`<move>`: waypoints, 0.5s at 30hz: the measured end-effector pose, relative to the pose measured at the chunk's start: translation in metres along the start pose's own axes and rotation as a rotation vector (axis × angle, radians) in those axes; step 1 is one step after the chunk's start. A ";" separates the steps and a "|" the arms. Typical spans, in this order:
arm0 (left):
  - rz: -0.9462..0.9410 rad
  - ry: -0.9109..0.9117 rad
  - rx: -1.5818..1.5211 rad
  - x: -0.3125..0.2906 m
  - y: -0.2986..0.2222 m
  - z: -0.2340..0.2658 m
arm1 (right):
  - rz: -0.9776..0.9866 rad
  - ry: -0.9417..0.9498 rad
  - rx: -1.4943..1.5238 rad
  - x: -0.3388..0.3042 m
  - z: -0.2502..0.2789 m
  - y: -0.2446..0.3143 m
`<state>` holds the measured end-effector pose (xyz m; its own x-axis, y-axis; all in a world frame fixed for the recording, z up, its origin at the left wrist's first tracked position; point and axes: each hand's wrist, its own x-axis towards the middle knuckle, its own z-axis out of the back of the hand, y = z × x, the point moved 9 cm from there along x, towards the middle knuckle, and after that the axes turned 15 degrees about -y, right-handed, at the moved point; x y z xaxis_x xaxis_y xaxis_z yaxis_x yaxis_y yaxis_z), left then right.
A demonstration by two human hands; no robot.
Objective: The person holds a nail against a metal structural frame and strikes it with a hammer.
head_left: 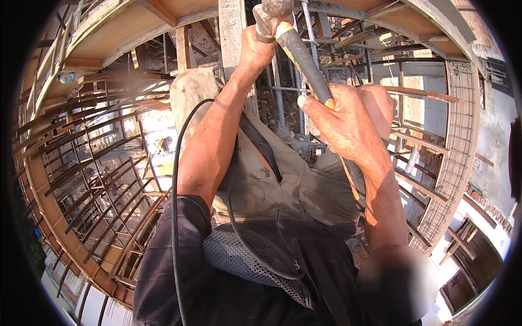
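A hammer [300,56] with a dark, yellow-marked handle and a grey metal head slants across the upper middle. My right hand [341,117] is wrapped round its handle, and the handle's lower end comes out below the hand. At the top, my left hand [257,52] is closed right by the hammer's head, which covers its fingertips. Whatever it grips there, I cannot make out. An upright, pale timber board [231,35] stands just left of my left hand. Steel bars [280,95] run between my two hands.
My knees and dirty trousers [261,179] lie below the hands. A black cable [175,179] loops past my left arm. Wooden formwork [60,223] curves round the left, with crossing rebar [103,190] inside. More rebar mesh [459,125] lies at the right. Drops open between the boards.
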<state>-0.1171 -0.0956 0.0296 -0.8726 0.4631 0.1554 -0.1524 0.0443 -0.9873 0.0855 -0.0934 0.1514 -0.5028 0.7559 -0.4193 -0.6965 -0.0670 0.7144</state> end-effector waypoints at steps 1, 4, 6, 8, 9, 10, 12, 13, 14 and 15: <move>0.006 -0.012 0.028 0.003 0.003 0.006 | -0.017 0.001 -0.005 -0.006 0.001 0.003; 0.021 -0.077 0.027 0.010 0.001 0.004 | 0.000 -0.061 0.019 -0.019 0.010 -0.002; 0.025 -0.119 0.127 0.017 -0.009 0.001 | -0.038 -0.060 -0.028 -0.025 0.019 -0.011; 0.037 -0.223 0.045 0.023 -0.029 0.012 | -0.046 -0.078 -0.007 -0.030 0.026 -0.027; 0.048 -0.244 -0.047 0.029 -0.029 0.020 | -0.045 -0.083 -0.003 -0.035 0.030 -0.029; 0.058 -0.271 -0.131 0.035 -0.026 0.033 | -0.074 -0.078 0.027 -0.039 0.029 -0.028; 0.027 -0.293 -0.247 0.030 -0.046 0.040 | -0.145 -0.079 0.077 -0.046 0.031 -0.029; -0.107 -0.324 -0.225 0.025 -0.055 0.039 | -0.172 -0.078 0.107 -0.049 0.031 -0.027; -0.241 -0.351 -0.202 0.017 -0.063 0.038 | -0.185 -0.079 0.139 -0.052 0.031 -0.022; -0.213 -0.311 -0.127 0.014 -0.054 0.034 | -0.198 -0.080 0.171 -0.054 0.030 -0.021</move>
<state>-0.1370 -0.1212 0.0865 -0.9294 0.1419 0.3406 -0.3041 0.2284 -0.9249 0.1424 -0.1130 0.1762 -0.3186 0.7929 -0.5195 -0.6770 0.1932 0.7102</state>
